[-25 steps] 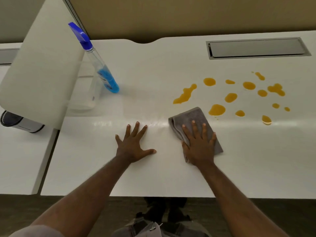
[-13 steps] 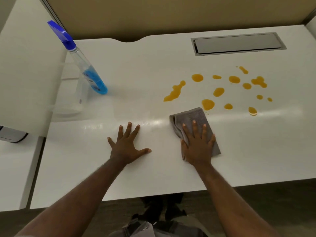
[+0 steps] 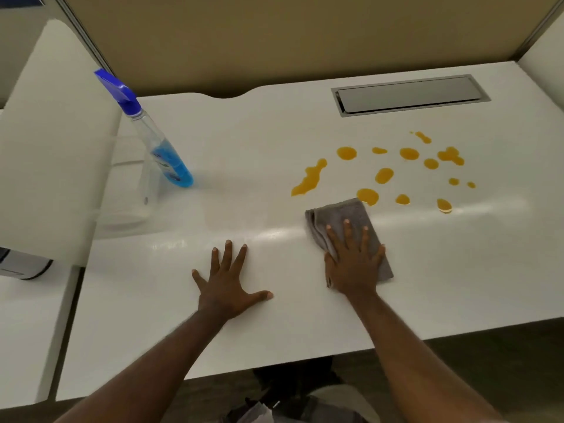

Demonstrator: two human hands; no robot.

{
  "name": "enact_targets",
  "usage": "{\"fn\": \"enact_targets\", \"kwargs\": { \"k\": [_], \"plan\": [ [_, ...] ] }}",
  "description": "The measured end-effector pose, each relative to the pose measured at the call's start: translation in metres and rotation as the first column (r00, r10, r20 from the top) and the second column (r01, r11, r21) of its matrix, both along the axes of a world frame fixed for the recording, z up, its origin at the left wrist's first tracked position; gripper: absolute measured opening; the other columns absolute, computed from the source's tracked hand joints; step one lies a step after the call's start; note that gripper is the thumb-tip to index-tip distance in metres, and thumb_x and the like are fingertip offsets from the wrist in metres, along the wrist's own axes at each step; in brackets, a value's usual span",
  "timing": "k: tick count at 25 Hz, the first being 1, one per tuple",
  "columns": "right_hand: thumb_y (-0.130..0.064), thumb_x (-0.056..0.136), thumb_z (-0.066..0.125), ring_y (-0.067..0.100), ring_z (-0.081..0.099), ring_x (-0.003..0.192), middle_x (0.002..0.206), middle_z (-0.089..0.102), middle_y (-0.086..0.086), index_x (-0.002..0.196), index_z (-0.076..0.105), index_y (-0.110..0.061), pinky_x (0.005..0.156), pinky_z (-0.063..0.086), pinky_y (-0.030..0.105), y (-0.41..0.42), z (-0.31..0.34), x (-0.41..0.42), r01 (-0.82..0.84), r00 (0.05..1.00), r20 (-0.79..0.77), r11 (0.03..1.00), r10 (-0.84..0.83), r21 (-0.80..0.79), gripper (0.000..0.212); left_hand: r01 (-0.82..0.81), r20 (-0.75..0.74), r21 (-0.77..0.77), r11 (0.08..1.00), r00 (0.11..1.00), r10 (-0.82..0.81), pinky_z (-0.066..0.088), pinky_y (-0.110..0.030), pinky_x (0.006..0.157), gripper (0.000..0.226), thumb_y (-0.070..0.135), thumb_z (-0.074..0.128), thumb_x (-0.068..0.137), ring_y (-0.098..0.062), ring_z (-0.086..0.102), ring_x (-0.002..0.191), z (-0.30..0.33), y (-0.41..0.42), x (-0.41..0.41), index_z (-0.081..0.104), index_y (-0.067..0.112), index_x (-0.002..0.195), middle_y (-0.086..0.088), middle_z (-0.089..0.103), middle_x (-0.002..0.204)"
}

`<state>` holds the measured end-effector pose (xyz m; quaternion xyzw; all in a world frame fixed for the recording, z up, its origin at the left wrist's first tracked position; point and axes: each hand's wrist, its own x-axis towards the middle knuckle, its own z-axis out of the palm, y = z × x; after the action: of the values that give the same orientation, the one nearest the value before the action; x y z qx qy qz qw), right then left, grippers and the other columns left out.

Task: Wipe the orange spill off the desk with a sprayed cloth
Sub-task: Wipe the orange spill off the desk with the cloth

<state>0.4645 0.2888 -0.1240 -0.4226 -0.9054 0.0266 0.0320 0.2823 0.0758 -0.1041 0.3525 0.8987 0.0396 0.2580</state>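
This looks like an office workstation. A white desk (image 3: pixel 305 300) has a metal cable hatch (image 3: pixel 409 94) set flush in its top and a cable notch (image 3: pixel 227 94) cut in its back edge. A tan partition (image 3: pixel 274 35) stands behind it, with another white desk (image 3: pixel 24 315) adjoining on the left.

Glossy smooth white desk (image 3: pixel 305 315), soft matt grey terry cloth (image 3: pixel 341 213), clear plastic spray bottle (image 3: pixel 161 154), brushed metal cable hatch (image 3: pixel 409 94), wet glossy orange spill (image 3: pixel 384 174)
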Motion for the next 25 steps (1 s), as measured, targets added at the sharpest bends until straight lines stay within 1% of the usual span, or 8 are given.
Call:
{"fn": "enact_targets", "kwargs": {
  "k": [3,6,8,11,14,17,20,25],
  "plan": [
    [-0.049,0.091,0.040,0.043,0.005,0.148,0.164,0.008,0.000,0.151,0.012,-0.044,0.105,0.009,0.077,0.000,0.010,-0.037,0.111,0.994,-0.001,0.985,-0.112,-0.129,0.066,-0.023,0.028,-0.012,1.000,0.999,0.023,-0.004,-0.071,0.110,0.127,0.100,0.041,0.047,-0.019,-0.027,0.146,0.001,0.004,0.002,-0.020,0.048,0.146,0.013,-0.031,0.156],
    [-0.051,0.089,0.040,0.042,0.005,0.148,0.164,0.007,-0.001,0.151,0.008,-0.046,0.105,0.002,0.076,-0.059,0.011,-0.070,-0.205,0.978,0.016,0.967,0.210,-0.152,0.071,-0.033,0.031,-0.022,0.999,0.999,0.034,-0.003,-0.072,0.110,0.128,0.098,0.046,0.048,-0.018,-0.027,0.145,0.006,0.005,0.001,-0.016,0.046,0.148,0.012,-0.029,0.157],
    [-0.051,0.086,0.041,0.039,0.013,0.148,0.163,0.016,-0.001,0.151,0.013,-0.044,0.106,0.011,0.075,-0.069,0.006,-0.051,-0.312,0.948,0.025,0.944,0.316,-0.108,0.072,-0.034,0.031,-0.023,0.999,0.999,0.035,-0.003,-0.072,0.110,0.128,0.097,0.047,0.049,-0.018,-0.027,0.146,0.005,0.005,0.003,-0.015,0.046,0.148,0.012,-0.029,0.157],
    [-0.048,0.083,0.039,0.036,0.021,0.147,0.161,0.024,0.000,0.150,0.025,-0.042,0.104,0.021,0.073,-0.024,0.002,-0.009,-0.193,0.981,0.015,0.981,0.193,-0.025,0.068,-0.042,0.039,-0.005,0.999,0.998,0.043,-0.005,-0.071,0.110,0.126,0.097,0.047,0.048,-0.017,-0.027,0.146,0.006,0.004,0.004,-0.016,0.049,0.147,0.015,-0.029,0.156],
    [-0.050,0.090,0.042,0.040,0.008,0.148,0.164,0.012,0.001,0.151,0.018,-0.043,0.105,0.011,0.075,-0.003,0.007,-0.034,0.098,0.995,0.000,0.991,-0.099,-0.091,0.066,-0.032,0.038,-0.019,0.999,0.999,0.033,-0.005,-0.071,0.110,0.126,0.097,0.046,0.048,-0.017,-0.027,0.145,0.005,0.003,0.003,-0.017,0.049,0.146,0.015,-0.031,0.155],
    [-0.051,0.090,0.040,0.041,0.002,0.149,0.164,0.008,0.000,0.151,0.010,-0.044,0.105,0.002,0.076,-0.048,0.011,-0.086,-0.093,0.996,-0.025,0.984,0.091,-0.152,0.069,-0.033,0.036,-0.030,0.999,0.999,0.034,-0.003,-0.072,0.111,0.127,0.097,0.047,0.049,-0.018,-0.028,0.145,0.006,0.005,0.002,-0.018,0.048,0.146,0.014,-0.032,0.155],
    [-0.051,0.086,0.039,0.037,0.009,0.149,0.164,0.012,-0.002,0.152,0.012,-0.043,0.106,0.010,0.074,-0.073,-0.002,-0.060,-0.285,0.958,0.003,0.954,0.287,-0.088,0.071,-0.033,0.033,-0.026,0.999,0.999,0.034,-0.004,-0.072,0.110,0.126,0.097,0.046,0.050,-0.018,-0.029,0.145,0.006,0.005,0.002,-0.025,0.048,0.142,0.013,-0.033,0.155],
    [-0.049,0.088,0.040,0.040,0.017,0.147,0.163,0.015,0.000,0.152,0.015,-0.042,0.103,0.018,0.075,-0.016,-0.006,-0.013,0.009,1.000,0.008,1.000,-0.009,0.010,0.068,-0.026,0.022,-0.010,1.000,0.999,0.027,-0.006,-0.071,0.109,0.126,0.098,0.044,0.049,-0.016,-0.030,0.143,0.003,0.003,0.002,-0.022,0.050,0.144,0.015,-0.034,0.154]
  ]
}}
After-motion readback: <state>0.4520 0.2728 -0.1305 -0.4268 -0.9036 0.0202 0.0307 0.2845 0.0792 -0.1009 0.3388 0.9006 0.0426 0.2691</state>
